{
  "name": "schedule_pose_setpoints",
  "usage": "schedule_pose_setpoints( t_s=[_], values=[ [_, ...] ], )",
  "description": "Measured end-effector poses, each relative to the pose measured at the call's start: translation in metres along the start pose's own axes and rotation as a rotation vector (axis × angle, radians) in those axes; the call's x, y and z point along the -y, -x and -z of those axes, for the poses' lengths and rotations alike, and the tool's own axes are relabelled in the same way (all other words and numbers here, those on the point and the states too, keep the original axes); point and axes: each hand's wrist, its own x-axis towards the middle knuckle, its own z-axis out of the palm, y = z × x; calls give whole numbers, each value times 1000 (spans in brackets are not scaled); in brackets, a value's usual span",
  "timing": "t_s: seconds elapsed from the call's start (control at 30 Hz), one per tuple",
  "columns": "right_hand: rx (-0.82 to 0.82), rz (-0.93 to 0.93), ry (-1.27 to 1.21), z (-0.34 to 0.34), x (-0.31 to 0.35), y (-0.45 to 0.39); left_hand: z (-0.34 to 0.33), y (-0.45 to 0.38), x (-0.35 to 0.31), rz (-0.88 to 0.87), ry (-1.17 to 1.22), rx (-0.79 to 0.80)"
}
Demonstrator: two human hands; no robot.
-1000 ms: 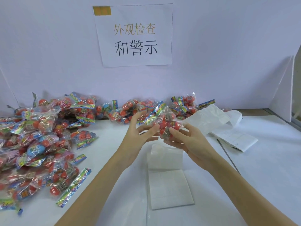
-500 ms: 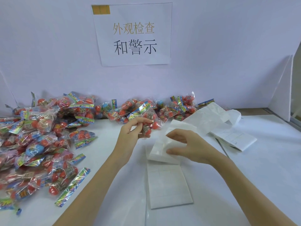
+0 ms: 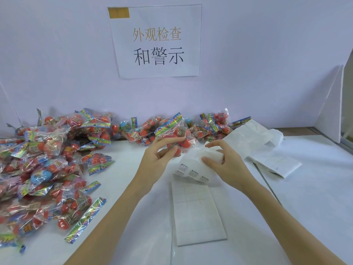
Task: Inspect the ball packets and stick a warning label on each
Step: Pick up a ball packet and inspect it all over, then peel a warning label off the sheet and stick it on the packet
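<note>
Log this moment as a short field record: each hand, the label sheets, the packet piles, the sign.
left hand: holds one packet of red balls above the table
right hand: grip pinches the raised end of the warning label sheet
used backing sheet: flat on the table, below the raised sheet
spare sheets: at right, partly folded
packet pile: at left, more packets along the wall
wall sign: white paper, Chinese text

The light is bright and soft with only faint shadows, the shiny ball packets [image 3: 47, 169] gleam, and the picture bends at its edges.
</note>
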Motion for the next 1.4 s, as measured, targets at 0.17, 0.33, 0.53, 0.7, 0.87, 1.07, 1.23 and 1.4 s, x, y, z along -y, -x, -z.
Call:
schedule_pose_setpoints(
  t_s=[0.17, 0.33, 0.53, 0.7, 0.87, 1.07, 1.23, 1.4],
  values=[
    [-39, -23, -122, -2, -4, -2, -6, 0, 5, -72, -128, -63],
    [9, -77, -200, -5, -6, -2, -5, 5, 12, -33, -250, 185],
    [-79, 72, -38, -12, -1, 0, -9, 3, 18, -55, -299, 46],
    [-167, 500, 176, -4, 5, 3, -5, -1, 20, 22, -306, -77],
    [-65, 540, 313, -7, 0, 4, -4, -3, 25, 19, -366, -101],
    [-38, 448, 262, -7, -5, 3, -5, 1, 26, -122, -396, -79],
    [-26, 420, 208, -9, -3, 4, -3, 0, 30, -239, -476, 6],
    [10, 428, 217, -8, 0, 5, -1, -3, 34, -169, -524, -14]
  ],
)
